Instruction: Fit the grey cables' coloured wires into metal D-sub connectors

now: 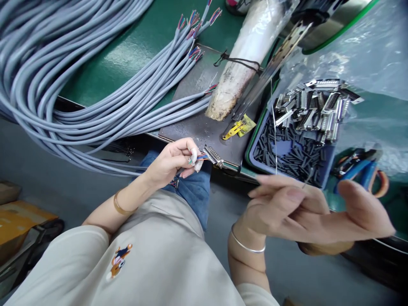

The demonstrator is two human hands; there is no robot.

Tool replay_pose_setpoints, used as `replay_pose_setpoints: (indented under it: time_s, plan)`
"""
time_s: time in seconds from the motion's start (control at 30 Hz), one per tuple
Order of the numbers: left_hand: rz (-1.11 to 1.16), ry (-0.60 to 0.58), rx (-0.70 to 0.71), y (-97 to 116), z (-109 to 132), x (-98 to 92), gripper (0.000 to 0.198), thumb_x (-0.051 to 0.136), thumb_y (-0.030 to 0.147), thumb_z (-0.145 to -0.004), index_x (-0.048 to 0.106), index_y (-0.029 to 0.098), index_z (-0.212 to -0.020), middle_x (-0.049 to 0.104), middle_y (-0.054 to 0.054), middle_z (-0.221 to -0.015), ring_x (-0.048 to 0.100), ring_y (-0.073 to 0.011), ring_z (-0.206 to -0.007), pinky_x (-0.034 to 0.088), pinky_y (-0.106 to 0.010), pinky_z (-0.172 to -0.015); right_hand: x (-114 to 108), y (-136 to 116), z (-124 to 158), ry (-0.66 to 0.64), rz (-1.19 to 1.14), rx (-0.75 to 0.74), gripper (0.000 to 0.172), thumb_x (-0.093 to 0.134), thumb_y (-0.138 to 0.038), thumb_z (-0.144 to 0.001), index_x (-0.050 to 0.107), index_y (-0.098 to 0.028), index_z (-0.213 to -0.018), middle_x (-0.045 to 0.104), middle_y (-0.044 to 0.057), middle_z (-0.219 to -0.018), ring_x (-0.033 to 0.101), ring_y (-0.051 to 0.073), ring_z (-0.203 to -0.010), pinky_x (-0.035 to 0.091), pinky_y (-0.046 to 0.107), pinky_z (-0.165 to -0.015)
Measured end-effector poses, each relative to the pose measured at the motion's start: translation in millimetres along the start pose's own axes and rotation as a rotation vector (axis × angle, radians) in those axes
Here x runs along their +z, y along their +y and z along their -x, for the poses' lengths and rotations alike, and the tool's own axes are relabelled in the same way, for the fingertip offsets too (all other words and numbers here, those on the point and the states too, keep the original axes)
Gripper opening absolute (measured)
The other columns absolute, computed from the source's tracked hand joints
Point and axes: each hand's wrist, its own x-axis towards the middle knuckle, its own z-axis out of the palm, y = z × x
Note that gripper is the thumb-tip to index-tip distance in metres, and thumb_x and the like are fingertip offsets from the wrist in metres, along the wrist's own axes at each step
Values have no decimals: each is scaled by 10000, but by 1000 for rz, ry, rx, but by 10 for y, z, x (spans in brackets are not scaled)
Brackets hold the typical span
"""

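Observation:
My left hand (174,163) is closed around the end of a grey cable whose coloured wires run into a small metal connector (213,156), held just off the bench edge. Close to the camera, my right hand (306,210) has its fingers stretched out, with thumb and forefinger pinching a thin silvery wire (274,127) that rises over the blue tray. A wooden handle end (325,248) shows under that palm. A big bundle of grey cables (63,85) with stripped coloured ends (194,29) lies across the green bench (127,51).
A blue tray (255,157) holds several short black tubes, with a pile of metal connectors (315,106) in a clear bag above it. A dark plate (197,85), a wrapped cylinder (245,55), a yellow clip (234,128) and blue-handled cutters (360,170) lie nearby.

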Motion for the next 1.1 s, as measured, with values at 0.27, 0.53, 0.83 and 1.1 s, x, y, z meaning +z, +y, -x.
replay_pose_setpoints:
  time_s: [0.27,0.53,0.83,1.1]
  plan:
    - [51,4,-2,31,58,-20,244,775,169,-557,545,161,-640,550,24,-582,482,-67,-461,273,-152,-358,85,-340,-24,-356,7,-147,315,794,-70,-800,737,-244,-1056,815,-9,-941,798,188,-792,689,311,-741]
    - [-61,-10,31,-30,77,-66,271,799,270,-623,598,172,-777,562,26,-613,394,-51,-448,267,-173,-395,230,-389,59,-489,57,-107,207,737,-88,-846,686,-247,-967,820,4,-1027,802,174,-864,646,250,-715]
    - [-372,46,289,-42,43,-26,262,881,259,-707,660,151,-796,616,5,-736,539,-59,-597,475,-175,-564,221,-266,93,-401,216,-249,251,792,-89,-816,680,-231,-991,820,8,-1044,799,164,-857,649,249,-766]
    - [-364,196,210,-67,18,122,337,897,323,-694,620,144,-758,676,-14,-807,586,-54,-504,476,-164,-419,294,-144,153,-380,36,5,269,729,-44,-848,704,-239,-1032,814,23,-1030,797,183,-924,663,291,-781]
